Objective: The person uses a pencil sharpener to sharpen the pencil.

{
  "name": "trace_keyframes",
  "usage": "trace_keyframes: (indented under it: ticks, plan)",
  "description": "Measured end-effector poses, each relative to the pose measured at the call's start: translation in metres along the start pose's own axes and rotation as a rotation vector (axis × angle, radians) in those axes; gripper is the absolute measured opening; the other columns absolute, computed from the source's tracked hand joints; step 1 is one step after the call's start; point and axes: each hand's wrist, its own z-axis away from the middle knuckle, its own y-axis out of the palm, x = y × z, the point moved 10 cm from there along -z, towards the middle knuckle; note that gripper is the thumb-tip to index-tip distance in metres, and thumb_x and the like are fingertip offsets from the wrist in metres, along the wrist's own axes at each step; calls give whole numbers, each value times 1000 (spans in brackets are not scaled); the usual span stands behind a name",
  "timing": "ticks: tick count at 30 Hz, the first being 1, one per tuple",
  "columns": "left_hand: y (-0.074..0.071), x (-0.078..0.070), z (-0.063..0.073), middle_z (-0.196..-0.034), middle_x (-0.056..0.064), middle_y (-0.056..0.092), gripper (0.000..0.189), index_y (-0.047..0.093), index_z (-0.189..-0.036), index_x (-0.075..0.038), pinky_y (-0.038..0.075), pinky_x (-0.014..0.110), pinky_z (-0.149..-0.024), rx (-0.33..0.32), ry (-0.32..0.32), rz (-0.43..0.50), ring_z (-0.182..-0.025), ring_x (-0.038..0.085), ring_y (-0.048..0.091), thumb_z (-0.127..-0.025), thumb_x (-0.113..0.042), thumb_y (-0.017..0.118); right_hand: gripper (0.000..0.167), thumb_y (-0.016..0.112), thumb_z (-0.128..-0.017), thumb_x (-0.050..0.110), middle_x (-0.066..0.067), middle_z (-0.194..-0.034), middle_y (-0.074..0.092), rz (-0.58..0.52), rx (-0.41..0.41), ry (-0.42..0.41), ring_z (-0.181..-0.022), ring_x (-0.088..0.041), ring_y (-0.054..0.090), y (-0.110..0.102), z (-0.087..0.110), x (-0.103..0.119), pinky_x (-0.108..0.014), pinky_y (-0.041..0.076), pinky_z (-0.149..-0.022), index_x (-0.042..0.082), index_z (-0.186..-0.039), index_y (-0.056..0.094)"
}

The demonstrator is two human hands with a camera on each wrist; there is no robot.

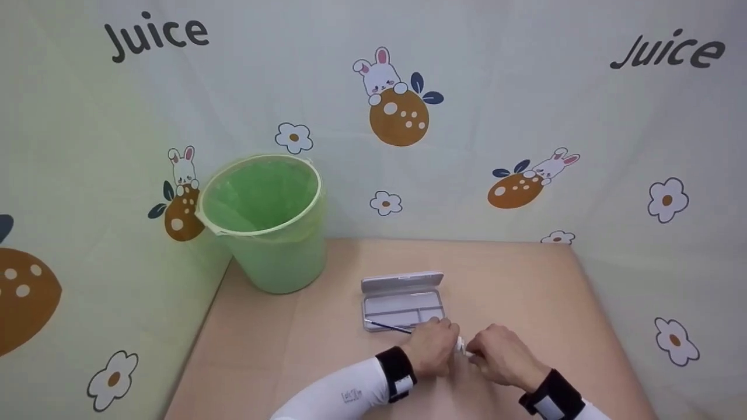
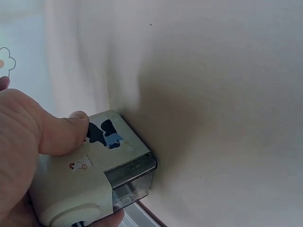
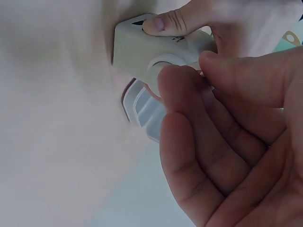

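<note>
My left hand [image 1: 433,347] grips a cream crank pencil sharpener [image 2: 85,175] with small cartoon prints and a clear shavings drawer [image 2: 133,189]. In the left wrist view the thumb lies along its printed face. A dark pencil [image 1: 388,326] sticks out leftward from beside this hand, over the case. My right hand [image 1: 503,357] pinches the small crank handle [image 3: 193,66] on the sharpener's other end, thumb against forefinger, with the other fingers curled. The left hand hides most of the sharpener in the head view.
Just beyond the hands lies a white pencil case [image 1: 402,303], lid raised, with divided compartments. A green bin [image 1: 280,262] stands at the table's back left. Printed cloth [image 1: 467,128] hangs behind and along both sides of the tan table [image 1: 251,350].
</note>
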Motion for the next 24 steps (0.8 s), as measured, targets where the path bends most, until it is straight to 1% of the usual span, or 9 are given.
trace_keyframes:
  ticks: [4,6,10,15,21,24]
  plan:
    - [0,-2,0,-103,-5,70,54,66,-114,-20,59,25,-75,2,5,-1,-90,12,67,-77,-44,96,23,83,-87,0,16,-62,60,42,-51,-15,-58,2,43,-7,-1,-1,-20,38,-56,20,-75,83]
    - [0,-2,0,-103,-5,70,54,66,-114,-19,59,26,-76,-1,11,-1,-91,12,68,-77,-44,95,24,83,-86,-1,16,-62,60,51,-64,-29,-58,3,42,-9,-1,-1,-19,37,-56,20,-73,82]
    - [-1,-1,0,-104,-4,71,54,66,-115,-18,60,26,-74,-6,6,-9,-91,13,69,-77,-43,94,23,84,-86,-3,14,-63,63,31,-82,-41,-58,3,43,-13,-3,-3,-20,38,-56,18,-75,83]
    - [-2,1,1,-103,-4,70,53,66,-114,-18,59,27,-70,-19,4,-12,-89,13,68,-77,-43,94,19,85,-87,-2,13,-66,69,23,-95,-41,-59,3,45,-15,-5,-5,-20,40,-58,16,-82,88]
    - [-2,2,2,-100,-5,70,50,66,-111,-18,59,27,-68,-42,10,-1,-85,13,68,-78,-43,93,24,85,-87,-4,13,-62,64,30,-111,-65,-56,5,40,-16,-6,-4,-18,37,-55,18,-77,85]
    - [-2,2,1,-99,-5,70,48,66,-111,-18,59,26,-68,-45,15,0,-84,13,68,-80,-43,92,21,85,-88,-4,11,-64,67,44,-134,-56,-56,4,41,-19,-8,-7,-18,38,-55,15,-80,87]
